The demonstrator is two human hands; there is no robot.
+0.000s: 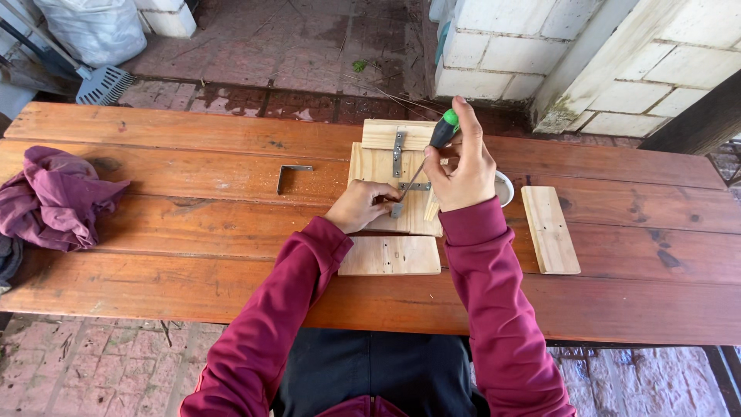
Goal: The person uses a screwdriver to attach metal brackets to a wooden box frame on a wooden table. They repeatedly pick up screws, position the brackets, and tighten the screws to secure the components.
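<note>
My right hand grips a screwdriver with a green and black handle, its shaft slanting down to a metal bracket on a light wooden board. My left hand pinches that bracket at the board's lower edge. A second, narrower board lies behind, joined to the first by a metal strip. Both arms wear dark red sleeves.
On the brown plank table lie an L-shaped metal bracket, a small flat board, a long wooden slat and a purple cloth. A white cup peeks out behind my right hand. White block walls stand beyond.
</note>
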